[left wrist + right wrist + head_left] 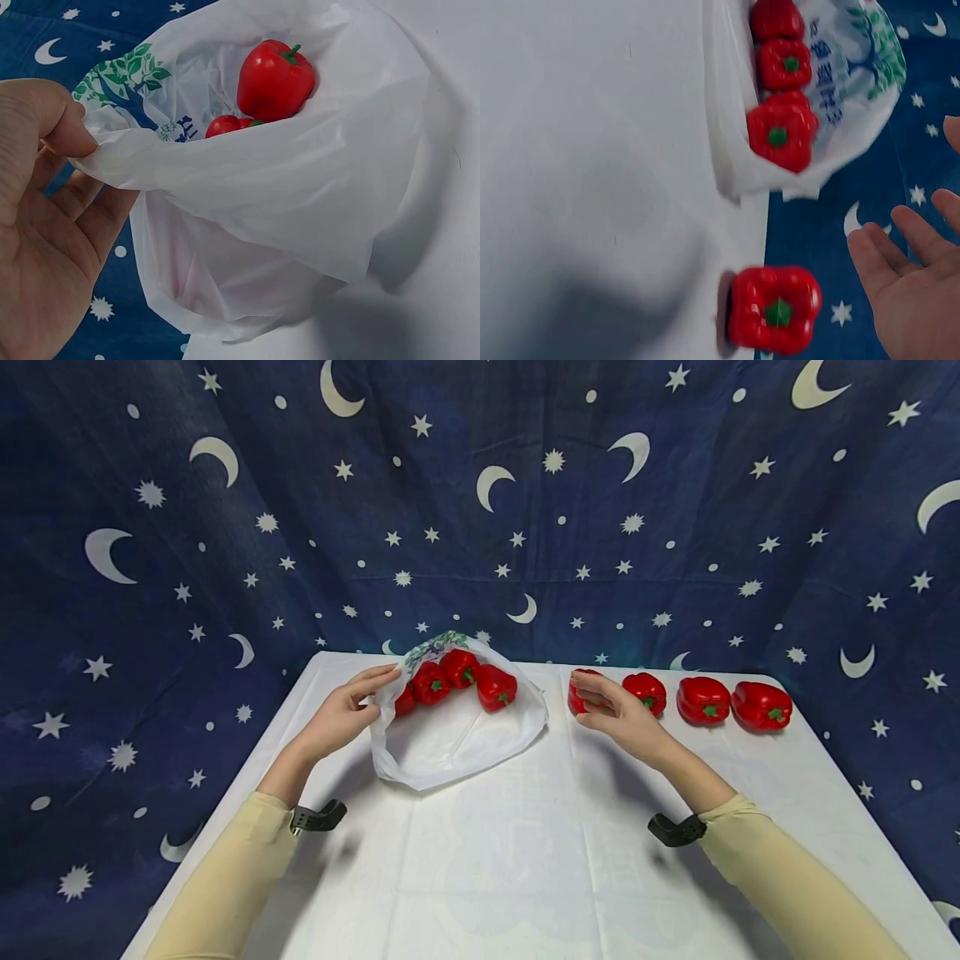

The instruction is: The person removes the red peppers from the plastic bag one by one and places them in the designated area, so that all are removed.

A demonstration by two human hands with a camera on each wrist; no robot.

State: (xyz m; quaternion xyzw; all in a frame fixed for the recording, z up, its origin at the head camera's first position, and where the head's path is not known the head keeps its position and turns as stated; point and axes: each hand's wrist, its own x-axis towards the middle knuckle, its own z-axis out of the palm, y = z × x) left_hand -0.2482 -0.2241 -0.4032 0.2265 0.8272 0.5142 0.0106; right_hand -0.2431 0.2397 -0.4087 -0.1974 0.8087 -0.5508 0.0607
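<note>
A white plastic bag lies with its mouth spread wide, a green tree print on its inner wall. Several red bell peppers sit inside along its back. My left hand pinches the bag's left rim between thumb and fingers, clearest in the left wrist view. Over the table right of the bag, my right hand holds nothing, its fingers extended. It partly hides the nearest loose bell pepper in the head view; in the right wrist view that bell pepper and the hand are apart.
Three more red bell peppers stand in a row to the right along the back: one bell pepper, another bell pepper and an end bell pepper. The white-covered table meets a dark blue star-and-moon cloth behind.
</note>
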